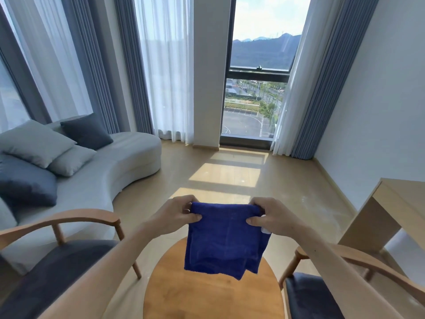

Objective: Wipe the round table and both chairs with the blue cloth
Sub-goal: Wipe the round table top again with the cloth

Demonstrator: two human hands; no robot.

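Item 1: blue cloth (224, 240), centre-low of frame. Hanging folded from its top edge, lower part draping free above the round counter (213, 295), not touching it as far as can be told. Small white tag is showing at its right edge.

Item 2: left hand (174, 217), centre-left. Thumb & curled fingers pinching cloth's top left corner.

Item 3: right hand (271, 217), centre-right. Thumb & fingers pinching top right corner. Both hands are keeping the top edge stretched level, prob. to fold or square the cloth into a pad before wiping.

Item 4: round counter, bottom centre, wood top, partly hidden behind cloth. Judgement: wiping not begun yet; the cloth is sitting directly over it, so it looks like the first surface.

Item 5: left chair (57, 256), lower left; curved wood arm/back rail, dark seat pad. Just beside counter.

Item 6: right chair (322, 295), lower right; same build, partly crossed by the right forearm.

Other: grey sofa (110, 171) w/ cushions at left; window (255, 88) upper centre, throwing sun patches on floor; pale desk (391, 203) at right edge.
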